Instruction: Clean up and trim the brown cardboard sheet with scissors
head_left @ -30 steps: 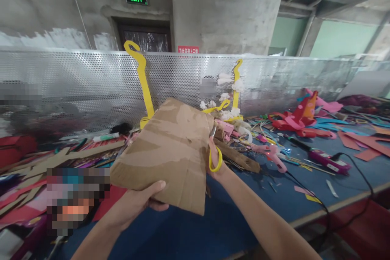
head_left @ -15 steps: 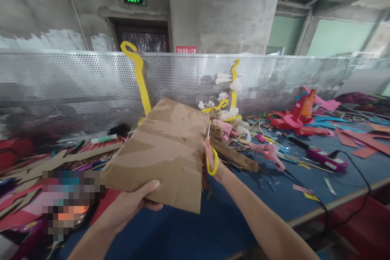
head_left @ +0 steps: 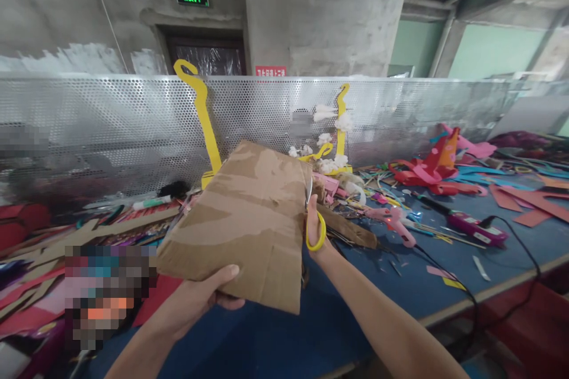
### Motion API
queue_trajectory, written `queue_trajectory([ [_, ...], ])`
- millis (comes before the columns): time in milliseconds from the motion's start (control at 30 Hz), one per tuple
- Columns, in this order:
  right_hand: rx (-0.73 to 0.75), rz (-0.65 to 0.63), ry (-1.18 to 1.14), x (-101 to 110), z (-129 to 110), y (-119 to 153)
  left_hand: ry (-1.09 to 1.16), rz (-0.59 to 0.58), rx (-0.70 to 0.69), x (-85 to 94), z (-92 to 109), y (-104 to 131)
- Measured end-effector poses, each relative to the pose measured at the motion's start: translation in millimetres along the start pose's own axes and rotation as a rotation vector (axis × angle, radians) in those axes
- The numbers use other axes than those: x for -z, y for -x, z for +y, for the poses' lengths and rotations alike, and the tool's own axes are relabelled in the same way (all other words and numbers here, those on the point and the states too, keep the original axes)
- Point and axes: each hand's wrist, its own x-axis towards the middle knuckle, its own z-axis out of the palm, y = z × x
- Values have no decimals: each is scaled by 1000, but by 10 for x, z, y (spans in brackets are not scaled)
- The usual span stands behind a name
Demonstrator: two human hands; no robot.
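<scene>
A large brown cardboard sheet [head_left: 249,219] is held up over the blue table, tilted. My left hand [head_left: 213,290] grips its lower left edge, thumb on top and fingers underneath. At the sheet's right edge my right hand [head_left: 315,228] is closed on scissors with yellow handles [head_left: 322,234]. Part of a metal blade shows beside the cardboard's edge; the rest of the scissors is hidden behind the sheet and hand.
Yellow swan-neck shapes [head_left: 207,124] stand at the metal mesh panel [head_left: 262,112]. Right on the blue table [head_left: 427,272] lie a pink glue gun [head_left: 395,225], a purple tool [head_left: 478,230] with a cord, and paper scraps. Cardboard strips [head_left: 66,237] are piled left.
Both hands, the cardboard and the scissors have shifted slightly to the right. The blade shows a little more beside the sheet's edge.
</scene>
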Motion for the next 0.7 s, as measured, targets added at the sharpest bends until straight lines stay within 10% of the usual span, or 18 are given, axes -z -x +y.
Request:
queue_trajectory([
  [700,-248,-74,-87,-53,-64,-18,-12,-2,-5,27,54,39],
])
